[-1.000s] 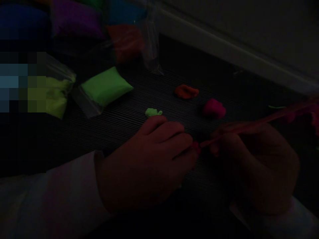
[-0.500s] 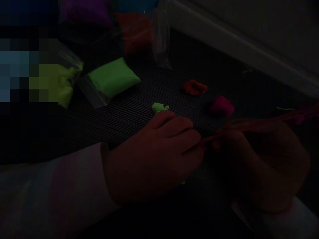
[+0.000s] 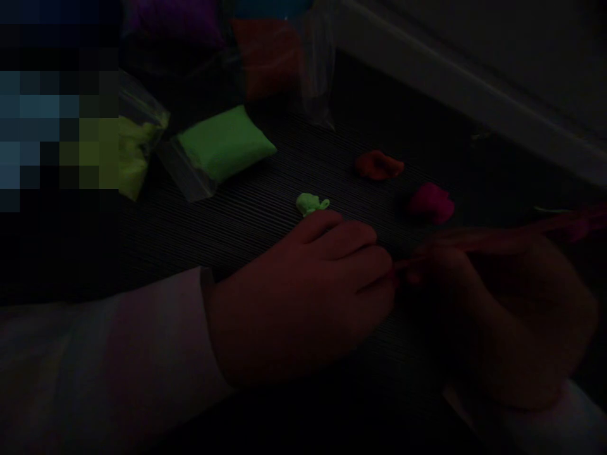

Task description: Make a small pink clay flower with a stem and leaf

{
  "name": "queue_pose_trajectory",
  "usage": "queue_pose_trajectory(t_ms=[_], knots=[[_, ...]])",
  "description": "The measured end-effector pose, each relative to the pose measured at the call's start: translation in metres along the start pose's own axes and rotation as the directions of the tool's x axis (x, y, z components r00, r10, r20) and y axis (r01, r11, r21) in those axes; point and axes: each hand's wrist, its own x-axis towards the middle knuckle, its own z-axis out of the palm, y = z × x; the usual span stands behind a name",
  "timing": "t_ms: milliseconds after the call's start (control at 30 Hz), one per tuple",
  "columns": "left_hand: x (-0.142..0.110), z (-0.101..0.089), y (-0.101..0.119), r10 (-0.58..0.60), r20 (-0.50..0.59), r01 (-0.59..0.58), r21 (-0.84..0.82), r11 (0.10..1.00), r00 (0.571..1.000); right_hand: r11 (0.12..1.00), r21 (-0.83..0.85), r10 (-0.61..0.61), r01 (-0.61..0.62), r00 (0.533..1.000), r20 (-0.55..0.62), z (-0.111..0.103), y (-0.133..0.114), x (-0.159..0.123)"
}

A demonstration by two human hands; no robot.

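In dim light, my right hand (image 3: 516, 316) is closed in a pen-like grip on a long, thin pink clay tool (image 3: 535, 226). The tool's narrow end points left and reaches the fingertips of my left hand (image 3: 303, 297). That hand is closed, thumb and fingers pressed together; what lies in the pinch is hidden. Just beyond its knuckles sits a small light-green lump of clay (image 3: 308, 203) with a little loop at its side. Farther off lie a pink lump of clay (image 3: 432, 203) and a flattened orange-red piece (image 3: 378, 165).
A bag of green clay (image 3: 227, 144) and a bag of yellow clay (image 3: 135, 155) rest on the dark ribbed surface at the left. Behind them are orange (image 3: 270, 57) and purple (image 3: 177, 22) bags. A pale ledge (image 3: 427, 82) runs along the upper right.
The whole view has shifted slightly, so things appear a little farther right. Both hands keep their grips, and the tool's tip stays at the left fingertips.
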Motion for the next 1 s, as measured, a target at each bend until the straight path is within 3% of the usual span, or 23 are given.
queue_pose_trajectory(t_ms=[100,267,633,733,867,1000], knots=[[0.000,-0.001,0.000,0.005,-0.008,-0.005,-0.039,0.999,1.000,0.999,0.045,-0.011,0.014,0.999,-0.051,0.002,0.001,0.000],[0.000,-0.001,0.001,0.000,-0.002,-0.001,-0.066,0.998,1.000,0.996,0.089,0.016,-0.014,0.999,-0.028,0.001,0.001,-0.001],[0.000,-0.002,0.002,-0.049,0.096,0.054,-0.051,0.997,0.994,0.994,-0.076,-0.077,0.080,0.996,0.040,-0.002,0.001,-0.001],[0.000,0.000,0.000,-0.016,0.044,0.018,-0.048,0.999,0.999,0.988,-0.114,-0.102,0.107,0.994,0.046,-0.003,0.002,-0.001],[-0.001,0.003,-0.002,0.047,-0.049,-0.051,-0.072,0.996,0.998,0.994,-0.018,-0.105,0.104,0.994,-0.023,-0.005,0.004,-0.002],[-0.001,0.003,-0.002,0.058,-0.058,-0.063,-0.089,0.994,0.997,0.992,-0.044,-0.121,0.121,0.993,-0.001,-0.010,0.005,-0.007]])
